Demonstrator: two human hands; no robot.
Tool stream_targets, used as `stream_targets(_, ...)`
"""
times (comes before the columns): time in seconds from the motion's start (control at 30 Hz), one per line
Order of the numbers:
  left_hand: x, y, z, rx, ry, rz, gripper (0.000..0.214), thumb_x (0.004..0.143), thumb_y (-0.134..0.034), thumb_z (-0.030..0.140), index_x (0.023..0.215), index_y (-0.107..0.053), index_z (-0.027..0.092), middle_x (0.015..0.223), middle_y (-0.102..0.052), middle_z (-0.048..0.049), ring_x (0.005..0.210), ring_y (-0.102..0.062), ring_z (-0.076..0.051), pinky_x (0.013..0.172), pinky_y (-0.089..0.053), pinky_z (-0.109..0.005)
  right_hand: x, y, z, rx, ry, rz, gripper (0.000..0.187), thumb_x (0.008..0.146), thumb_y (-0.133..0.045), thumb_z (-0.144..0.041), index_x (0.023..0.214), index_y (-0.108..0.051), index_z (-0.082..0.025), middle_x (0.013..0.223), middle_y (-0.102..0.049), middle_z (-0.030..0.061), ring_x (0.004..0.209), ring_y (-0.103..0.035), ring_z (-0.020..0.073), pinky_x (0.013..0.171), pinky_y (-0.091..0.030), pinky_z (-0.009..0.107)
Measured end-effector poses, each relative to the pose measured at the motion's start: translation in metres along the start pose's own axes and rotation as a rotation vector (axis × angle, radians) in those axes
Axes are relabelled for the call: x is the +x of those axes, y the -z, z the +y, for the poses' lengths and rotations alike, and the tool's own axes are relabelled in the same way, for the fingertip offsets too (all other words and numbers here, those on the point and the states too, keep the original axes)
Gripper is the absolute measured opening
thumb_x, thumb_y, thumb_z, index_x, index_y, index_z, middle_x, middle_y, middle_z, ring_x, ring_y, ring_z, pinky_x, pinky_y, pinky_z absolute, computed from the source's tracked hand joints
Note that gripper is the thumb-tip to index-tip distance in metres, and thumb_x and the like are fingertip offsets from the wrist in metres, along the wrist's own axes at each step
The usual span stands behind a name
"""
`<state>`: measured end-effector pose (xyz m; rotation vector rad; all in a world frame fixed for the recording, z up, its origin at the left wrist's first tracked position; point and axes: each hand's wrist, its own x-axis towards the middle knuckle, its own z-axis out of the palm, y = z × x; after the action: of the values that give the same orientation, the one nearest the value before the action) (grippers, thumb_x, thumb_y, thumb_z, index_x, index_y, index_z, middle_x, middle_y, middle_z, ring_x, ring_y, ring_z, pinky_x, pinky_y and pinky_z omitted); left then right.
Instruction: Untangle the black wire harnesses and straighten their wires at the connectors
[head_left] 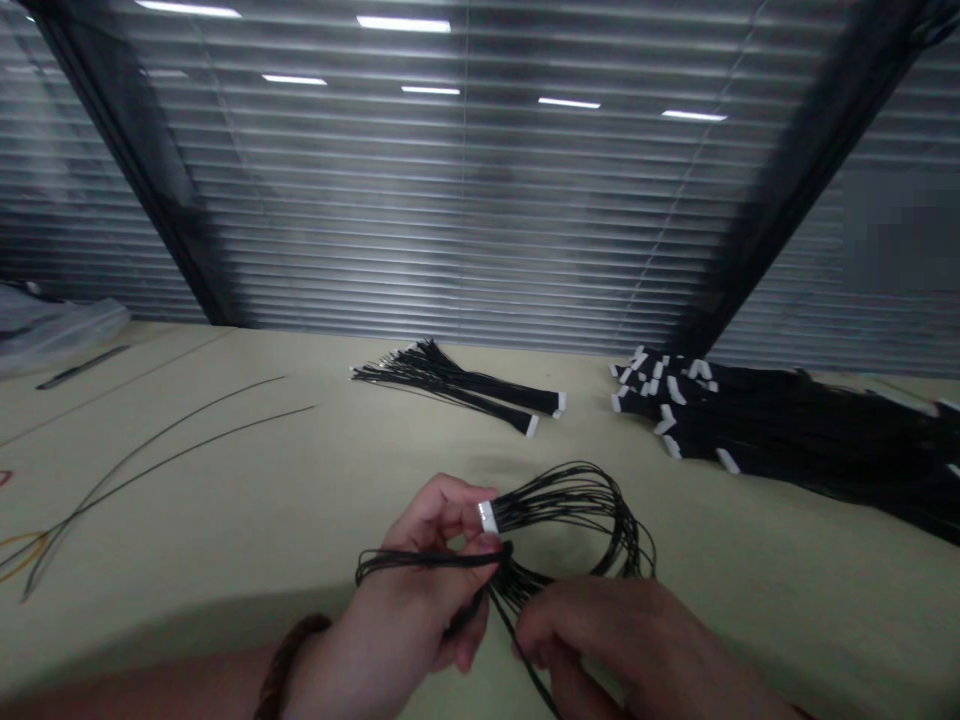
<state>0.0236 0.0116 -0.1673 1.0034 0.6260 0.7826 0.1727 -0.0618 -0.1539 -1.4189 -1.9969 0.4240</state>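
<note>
Wire harness [577,468], single unit, in hand: thin black strands fanning from a white multi-pin connector [487,517], bowed out in a wide loop to the right of the left hand and gathered back together where the two hands meet.

Left hand [416,590]: closed, pinching the connector between thumb and curled fingers. A tight, doubled run of the same strands lies across the fingers and ends in a small loop beyond the outer edge of the hand. Braided brown bracelet [289,665] on the wrist.

Right hand [607,640]: closed, fingers gathered on the strands just beside the left hand. The exact pinch point is hidden behind the fingers. A few strands hang down past it, toward the person's body.

Ahead of the hands, on the tabletop [225,520]: black wire bundle [457,385], strands splayed at one end, white connectors at the other.

Ahead and to the right of the hands: large heap of similar bundles [772,425], white connectors along its near edge, running out of view.

Left of the hands: two long loose wires [180,460], curving across the surface, with an orange wire [19,548] near their ends.

Farther left: dark flat strip [82,367], kind unclear, and clear plastic bag [52,325].

Beyond the tabletop: window blinds [465,200].
</note>
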Motion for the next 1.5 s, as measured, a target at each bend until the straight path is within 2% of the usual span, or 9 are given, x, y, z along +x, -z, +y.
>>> stream_targets(0.1, 0.000, 0.000, -0.001, -0.020, 0.009, 0.015, 0.018, 0.073, -0.063, 0.016, 0.086, -0.051, 0.020, 0.059, -0.053, 0.0093, 0.027, -0.033, 0.003, 0.029, -0.021, -0.009, -0.001, -0.005, 0.004, 0.041, -0.096, -0.076, 0.025, 0.078, -0.039, -0.011, 0.077, -0.060, -0.025, 0.066, -0.061, -0.0090, 0.056, -0.056, 0.0036, 0.052, -0.037, 0.011)
stream_targets(0.23, -0.001, -0.001, -0.001, -0.021, 0.034, 0.013, 0.019, 0.070, -0.066, 0.019, 0.081, -0.051, 0.019, 0.051, -0.048, 0.0116, 0.026, -0.031, 0.002, 0.027, -0.021, -0.008, 0.001, -0.008, 0.004, 0.169, -0.271, -0.242, 0.021, 0.081, -0.042, -0.017, 0.082, -0.063, -0.022, 0.061, -0.061, -0.0056, 0.050, -0.054, 0.0049, 0.044, -0.035, 0.011)
stream_targets(0.37, -0.003, 0.001, -0.004, -0.019, 0.016, -0.011, 0.019, 0.074, -0.067, 0.027, 0.082, -0.052, 0.019, 0.063, -0.054, 0.0087, 0.028, -0.034, 0.004, 0.028, -0.024, -0.007, 0.006, -0.005, -0.002, 0.194, -0.327, -0.338, 0.024, 0.083, -0.044, -0.018, 0.087, -0.067, -0.024, 0.073, -0.065, -0.0037, 0.061, -0.059, 0.0078, 0.055, -0.042, 0.014)
stream_targets(0.5, -0.004, 0.001, -0.005, -0.041, 0.012, -0.050, 0.021, 0.074, -0.069, 0.030, 0.081, -0.053, 0.019, 0.066, -0.052, 0.0087, 0.029, -0.036, 0.004, 0.028, -0.024, -0.007, 0.007, -0.005, -0.006, 0.160, -0.274, -0.307, 0.024, 0.083, -0.046, -0.017, 0.087, -0.068, -0.024, 0.077, -0.066, -0.0017, 0.069, -0.061, 0.0102, 0.067, -0.045, 0.017)
stream_targets(0.7, -0.003, 0.000, -0.004, 0.002, 0.003, -0.032, 0.017, 0.077, -0.065, 0.026, 0.086, -0.052, 0.020, 0.068, -0.055, 0.0071, 0.028, -0.035, 0.004, 0.029, -0.023, -0.008, 0.006, -0.007, -0.006, 0.216, -0.366, -0.285, 0.022, 0.081, -0.044, -0.018, 0.082, -0.066, -0.020, 0.072, -0.064, -0.0010, 0.063, -0.059, 0.0095, 0.056, -0.043, 0.016)
stream_targets(0.87, -0.002, 0.001, -0.005, -0.023, 0.003, 0.039, 0.019, 0.070, -0.069, 0.021, 0.081, -0.053, 0.020, 0.061, -0.054, 0.0089, 0.028, -0.036, 0.002, 0.027, -0.024, -0.008, 0.008, -0.005, -0.004, 0.185, -0.314, -0.276, 0.029, 0.088, -0.037, -0.019, 0.080, -0.065, -0.020, 0.072, -0.064, -0.0015, 0.063, -0.057, 0.0088, 0.054, -0.040, 0.016)
stream_targets(1.0, -0.001, -0.001, -0.003, -0.021, -0.011, 0.066, 0.021, 0.069, -0.069, 0.021, 0.080, -0.052, 0.019, 0.059, -0.052, 0.0100, 0.028, -0.034, 0.003, 0.027, -0.025, -0.007, 0.013, -0.008, -0.004, 0.217, -0.274, -0.253, 0.029, 0.083, -0.042, -0.013, 0.082, -0.069, -0.024, 0.068, -0.064, -0.0042, 0.060, -0.057, 0.0076, 0.056, -0.040, 0.016)
stream_targets(1.13, 0.001, -0.002, -0.002, -0.005, -0.014, 0.094, 0.022, 0.067, -0.068, 0.020, 0.082, -0.052, 0.019, 0.057, -0.051, 0.0104, 0.027, -0.035, 0.002, 0.027, -0.026, -0.008, 0.017, -0.015, -0.003, 0.216, -0.286, -0.191, 0.027, 0.079, -0.045, -0.010, 0.076, -0.069, -0.022, 0.064, -0.063, -0.0036, 0.056, -0.056, 0.0079, 0.057, -0.041, 0.016)
stream_targets(1.5, 0.002, -0.002, -0.003, 0.003, -0.051, 0.097, 0.022, 0.065, -0.063, 0.017, 0.083, -0.050, 0.018, 0.058, -0.050, 0.0100, 0.027, -0.036, 0.001, 0.026, -0.026, -0.011, 0.023, -0.007, -0.012, -0.047, -0.301, -0.169, 0.024, 0.077, -0.044, -0.012, 0.065, -0.064, -0.019, 0.061, -0.061, -0.0011, 0.056, -0.054, 0.0096, 0.055, -0.038, 0.019)
